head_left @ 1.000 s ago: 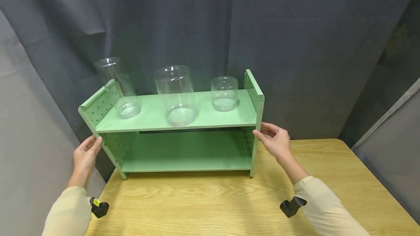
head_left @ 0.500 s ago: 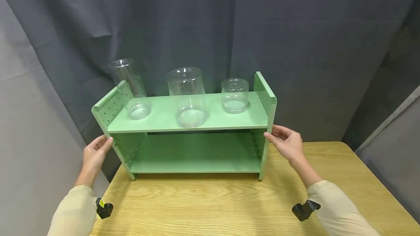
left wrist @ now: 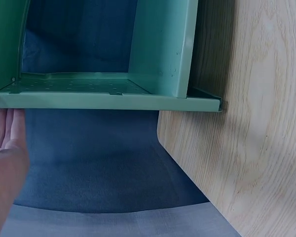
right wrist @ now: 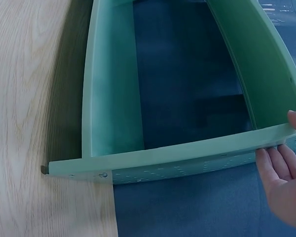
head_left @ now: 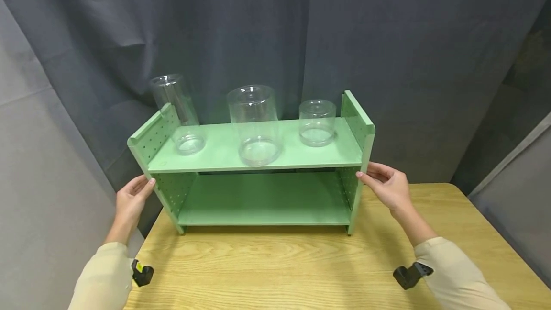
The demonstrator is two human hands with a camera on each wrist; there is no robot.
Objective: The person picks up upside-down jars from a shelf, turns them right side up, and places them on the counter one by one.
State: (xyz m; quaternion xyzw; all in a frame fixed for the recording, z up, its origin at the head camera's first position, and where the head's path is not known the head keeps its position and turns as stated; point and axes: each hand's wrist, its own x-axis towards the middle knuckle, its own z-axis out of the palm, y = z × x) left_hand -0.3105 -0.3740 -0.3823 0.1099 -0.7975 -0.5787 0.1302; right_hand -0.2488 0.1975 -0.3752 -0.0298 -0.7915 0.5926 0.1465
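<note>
A light green two-tier shelf (head_left: 215,154) stands on a wooden table (head_left: 280,267). Its top board carries three clear cylinders: a tall narrow one (head_left: 176,109) on the left, a wide one (head_left: 254,118) in the middle and a short one (head_left: 317,121) on the right. My left hand (head_left: 133,197) presses straight fingers against the perforated left side panel (left wrist: 79,86). My right hand (head_left: 387,185) lies with its fingers (right wrist: 274,160) flat on the outer face of the right side panel (right wrist: 187,165), the thumb at the panel's edge. The lower board holds nothing.
A dark grey curtain (head_left: 387,61) hangs close behind the shelf. The table's left edge (head_left: 150,233) runs just beside the shelf's left foot, with a drop beyond it. Bare wood lies in front of and to the right of the shelf.
The shelf has slid to the right on the table, away from the left edge, with both hands staying on its side panels. The cylinders kept their places.
</note>
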